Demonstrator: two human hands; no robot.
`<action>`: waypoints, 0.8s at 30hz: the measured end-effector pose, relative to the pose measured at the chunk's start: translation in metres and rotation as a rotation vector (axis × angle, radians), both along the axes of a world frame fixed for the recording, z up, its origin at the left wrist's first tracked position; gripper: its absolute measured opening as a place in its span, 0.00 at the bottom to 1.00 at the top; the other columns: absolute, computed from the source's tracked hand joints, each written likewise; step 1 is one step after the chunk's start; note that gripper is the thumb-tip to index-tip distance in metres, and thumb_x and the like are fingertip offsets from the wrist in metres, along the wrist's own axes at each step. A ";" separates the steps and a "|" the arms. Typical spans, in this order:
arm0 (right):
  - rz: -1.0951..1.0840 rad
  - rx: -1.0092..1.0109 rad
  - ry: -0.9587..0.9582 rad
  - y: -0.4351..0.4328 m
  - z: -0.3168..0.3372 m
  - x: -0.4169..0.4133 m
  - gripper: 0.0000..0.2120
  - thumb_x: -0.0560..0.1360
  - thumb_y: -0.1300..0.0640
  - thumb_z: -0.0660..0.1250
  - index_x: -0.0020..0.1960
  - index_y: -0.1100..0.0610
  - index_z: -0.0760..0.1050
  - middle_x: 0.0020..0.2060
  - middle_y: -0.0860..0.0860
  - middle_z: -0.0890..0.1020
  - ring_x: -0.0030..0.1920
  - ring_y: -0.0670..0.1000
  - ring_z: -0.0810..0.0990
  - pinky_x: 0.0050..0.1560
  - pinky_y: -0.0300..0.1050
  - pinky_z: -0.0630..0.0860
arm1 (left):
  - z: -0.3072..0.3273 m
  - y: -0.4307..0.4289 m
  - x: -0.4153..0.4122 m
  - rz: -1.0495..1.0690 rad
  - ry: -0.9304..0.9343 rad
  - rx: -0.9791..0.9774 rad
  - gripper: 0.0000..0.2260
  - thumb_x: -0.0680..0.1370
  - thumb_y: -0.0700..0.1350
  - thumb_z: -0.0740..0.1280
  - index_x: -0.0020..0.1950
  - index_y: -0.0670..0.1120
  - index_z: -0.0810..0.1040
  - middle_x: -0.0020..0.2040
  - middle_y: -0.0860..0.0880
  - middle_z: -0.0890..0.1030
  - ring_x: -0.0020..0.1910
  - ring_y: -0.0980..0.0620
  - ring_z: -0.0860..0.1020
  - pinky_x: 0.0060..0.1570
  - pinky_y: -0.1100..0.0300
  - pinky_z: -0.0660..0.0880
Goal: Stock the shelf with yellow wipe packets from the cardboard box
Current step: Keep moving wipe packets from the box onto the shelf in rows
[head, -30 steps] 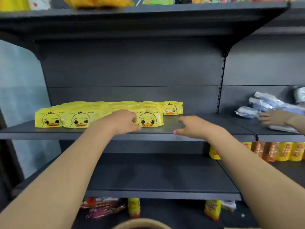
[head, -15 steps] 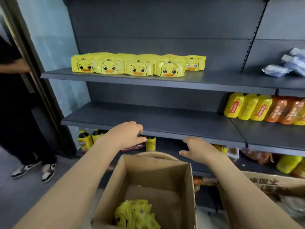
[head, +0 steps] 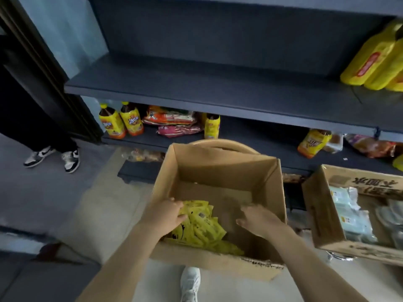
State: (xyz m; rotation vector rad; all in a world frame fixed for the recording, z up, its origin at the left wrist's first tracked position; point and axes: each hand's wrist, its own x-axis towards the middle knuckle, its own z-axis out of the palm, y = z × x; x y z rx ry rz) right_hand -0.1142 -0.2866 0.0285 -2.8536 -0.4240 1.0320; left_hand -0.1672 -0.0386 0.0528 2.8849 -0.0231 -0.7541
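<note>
My left hand (head: 165, 216) lies on the yellow wipe packets (head: 202, 227), fingers bent over them; I cannot tell if it grips. My right hand (head: 259, 221) hangs loosely spread and holds nothing, inside the cardboard box (head: 218, 171) below the shelf (head: 196, 92).

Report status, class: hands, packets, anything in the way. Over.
Left hand on yellow wipe packets in cardboard box, grip unclear. Right hand open, inside box. Second box beside, not blocking.

Yellow wipe packets (head: 202, 223), black-marked, under the left fingers (head: 172, 203) — plain brown cardboard box (head: 218, 171) around them.
</note>
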 end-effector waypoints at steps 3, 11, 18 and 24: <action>-0.035 -0.022 0.105 0.015 -0.039 0.011 0.24 0.79 0.46 0.59 0.71 0.57 0.65 0.67 0.56 0.72 0.65 0.57 0.72 0.62 0.50 0.72 | -0.038 0.014 0.014 0.040 0.089 -0.005 0.17 0.81 0.56 0.56 0.61 0.45 0.72 0.59 0.47 0.76 0.54 0.50 0.77 0.53 0.55 0.74; -0.162 -0.020 0.356 0.049 -0.126 0.026 0.18 0.79 0.48 0.59 0.65 0.57 0.71 0.61 0.55 0.77 0.60 0.55 0.76 0.56 0.47 0.73 | -0.137 0.034 0.044 0.415 0.418 -0.204 0.15 0.79 0.52 0.61 0.60 0.44 0.74 0.57 0.47 0.79 0.55 0.48 0.78 0.50 0.59 0.73; -0.281 0.028 0.461 0.072 -0.177 0.024 0.18 0.80 0.48 0.58 0.64 0.58 0.70 0.60 0.56 0.76 0.59 0.55 0.75 0.50 0.42 0.70 | -0.189 0.000 0.053 1.734 0.504 -0.802 0.22 0.78 0.50 0.64 0.66 0.36 0.69 0.57 0.39 0.76 0.56 0.40 0.76 0.52 0.47 0.76; -0.379 0.066 0.485 0.074 -0.211 0.025 0.16 0.80 0.51 0.60 0.62 0.61 0.73 0.59 0.58 0.78 0.60 0.56 0.76 0.46 0.40 0.66 | -0.217 -0.034 0.055 2.346 0.428 -1.329 0.16 0.82 0.52 0.55 0.64 0.41 0.67 0.68 0.39 0.68 0.66 0.40 0.70 0.56 0.53 0.74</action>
